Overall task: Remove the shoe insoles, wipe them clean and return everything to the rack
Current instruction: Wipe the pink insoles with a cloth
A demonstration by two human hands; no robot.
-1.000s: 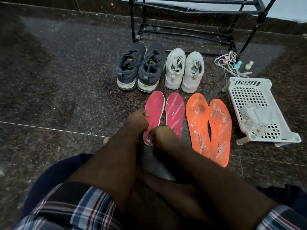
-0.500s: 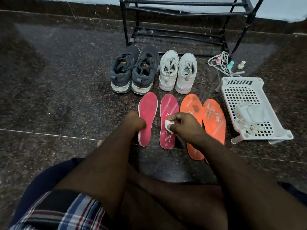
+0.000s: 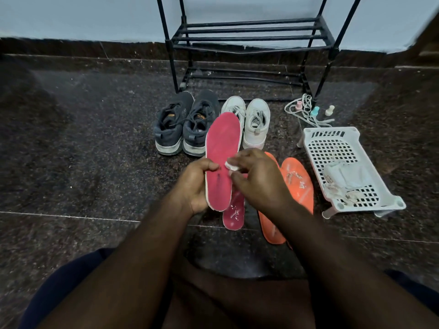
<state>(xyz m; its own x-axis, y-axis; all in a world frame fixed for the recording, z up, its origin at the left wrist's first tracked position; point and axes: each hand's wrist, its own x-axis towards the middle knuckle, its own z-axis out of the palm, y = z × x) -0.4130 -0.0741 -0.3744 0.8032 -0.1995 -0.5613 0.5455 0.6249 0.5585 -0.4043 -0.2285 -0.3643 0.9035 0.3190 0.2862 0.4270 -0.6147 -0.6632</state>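
- Pink insole (image 3: 222, 160) sits lifted off the floor in the left hand (image 3: 193, 184), whose fingers curl round its lower edge with the thumb on the top face; the right hand (image 3: 257, 179) pinches a small white wipe (image 3: 230, 165) against the insole's right edge.
- Judging by that, the wiping step is under way on this first piece, whose face looks mostly free of white specks apart from a dark smudge near the heel.
- Just below it on the floor lies a second pink insole (image 3: 234, 213), flecked with white bits, so it seems not yet cleaned.
- To the right, two orange insoles (image 3: 295, 181) lie side by side, partly hidden by the right arm; both show white marks and appear still to be done.
- A white plastic basket (image 3: 332, 148) stands further right with a pale packet and crumpled scraps inside.
- Beyond, dark shoes (image 3: 185, 124) and white shoes (image 3: 255, 124) stand in pairs, insoles already out.
- Farthest off, the black rack (image 3: 249, 39) holds nothing visible; refitting and returning everything remains.
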